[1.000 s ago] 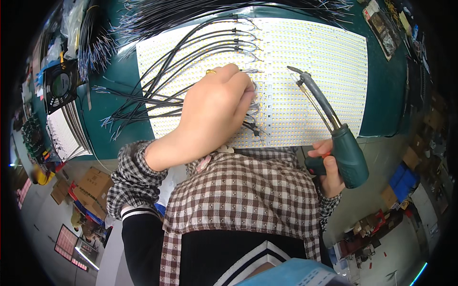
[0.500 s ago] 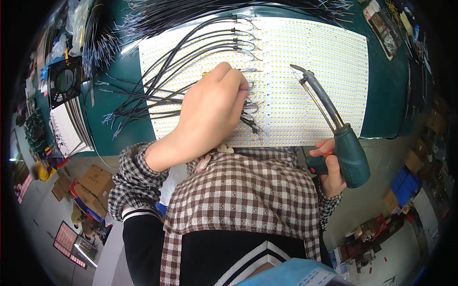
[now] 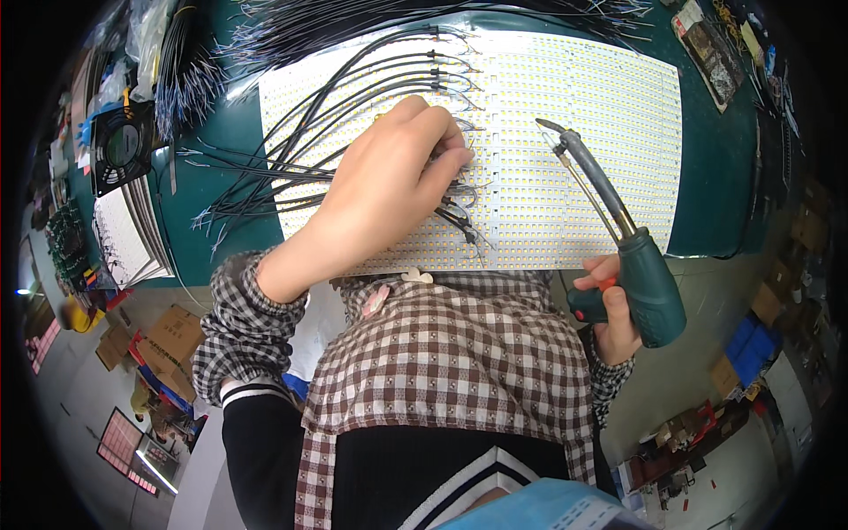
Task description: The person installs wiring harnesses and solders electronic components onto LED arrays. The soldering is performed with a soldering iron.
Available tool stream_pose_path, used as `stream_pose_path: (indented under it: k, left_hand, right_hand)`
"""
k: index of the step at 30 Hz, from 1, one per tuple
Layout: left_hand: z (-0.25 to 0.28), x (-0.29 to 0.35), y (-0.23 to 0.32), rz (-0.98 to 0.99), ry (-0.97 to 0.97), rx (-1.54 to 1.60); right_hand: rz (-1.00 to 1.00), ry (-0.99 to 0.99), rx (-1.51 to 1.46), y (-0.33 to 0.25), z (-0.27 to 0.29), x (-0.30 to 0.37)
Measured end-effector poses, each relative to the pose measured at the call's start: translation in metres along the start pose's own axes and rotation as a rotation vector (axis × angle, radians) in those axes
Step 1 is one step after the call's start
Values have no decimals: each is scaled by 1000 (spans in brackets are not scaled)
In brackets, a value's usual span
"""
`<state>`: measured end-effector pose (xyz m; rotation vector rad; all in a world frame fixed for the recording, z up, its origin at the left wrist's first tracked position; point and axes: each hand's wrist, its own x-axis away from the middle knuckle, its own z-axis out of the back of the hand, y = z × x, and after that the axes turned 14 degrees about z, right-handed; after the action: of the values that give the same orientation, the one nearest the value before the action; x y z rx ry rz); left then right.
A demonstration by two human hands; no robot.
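A white LED panel [image 3: 587,185], covered in rows of small yellowish chips, lies on the table. Black cables [image 3: 375,69] fan leftward across it, and their thin stripped wire ends sit in a column near its middle. Over that column is my left hand [image 3: 393,163], thumb and fingers pinched on a cable at its wire end; the fingertips partly hide the grip. My right hand [image 3: 611,311] wraps the handle of a green soldering gun [image 3: 651,287] at the panel's near right edge. Its dark bent tip [image 3: 549,126] hovers above the panel's right half, apart from the wires.
Bundles of black cable [image 3: 336,35] lie along the table's far side, with another bundle [image 3: 184,84] at the far left. A black fan [image 3: 121,148] and a notebook [image 3: 128,231] are on the left. A dark stained block [image 3: 707,55] sits at the far right.
My left hand has shifted slightly away from me and to the right along the wire ends. My right hand and the soldering gun have barely moved.
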<state>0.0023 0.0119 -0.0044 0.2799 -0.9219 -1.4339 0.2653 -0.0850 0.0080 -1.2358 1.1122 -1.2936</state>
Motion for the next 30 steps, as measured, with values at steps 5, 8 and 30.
stream_pose_path:
  k: [5, 8, 30]
  left_hand:
    - [16, -6, 4, 72, -127, -67]
    - [22, -11, 7, 190, -273, 98]
    - [-7, 3, 1, -120, 177, -80]
  right_hand:
    - [-21, 6, 0, -2, 1, 0]
    - [-20, 8, 6, -1, 2, 0]
    - [-13, 0, -14, -1, 3, 2]
